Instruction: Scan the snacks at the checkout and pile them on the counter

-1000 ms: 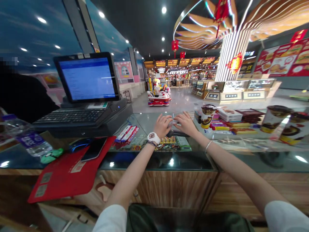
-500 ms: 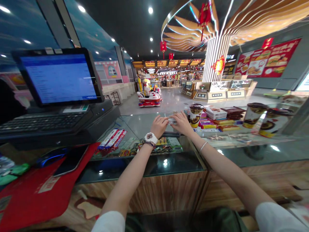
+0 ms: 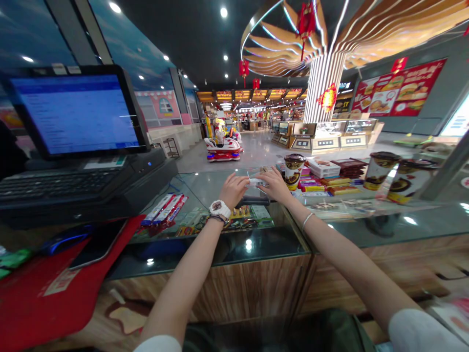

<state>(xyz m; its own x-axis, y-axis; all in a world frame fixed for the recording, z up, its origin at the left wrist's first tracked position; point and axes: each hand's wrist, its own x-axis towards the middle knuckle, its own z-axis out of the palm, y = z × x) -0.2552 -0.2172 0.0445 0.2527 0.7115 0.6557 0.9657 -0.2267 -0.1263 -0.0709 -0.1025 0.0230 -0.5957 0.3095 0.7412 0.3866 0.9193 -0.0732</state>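
Both my hands reach forward over the glass counter (image 3: 220,244). My left hand (image 3: 233,188), with a white watch on its wrist, and my right hand (image 3: 271,183) meet on a small clear plastic box (image 3: 255,180) on the counter top. Fingers of both hands are curled on it. A dark flat object (image 3: 256,200) lies just beneath the hands. A printed paper cup (image 3: 293,171) stands right beside my right hand.
A cash register with blue screen (image 3: 76,115) and keyboard (image 3: 54,185) stands at left, a red mat (image 3: 40,288) with a black phone (image 3: 98,244) in front. Snack bars (image 3: 164,209) lie under the glass. Boxes and cups (image 3: 381,171) crowd the counter at right.
The view has swung right, so the register and mat slid left. Both hands stay together on the small clear box, barely moving.
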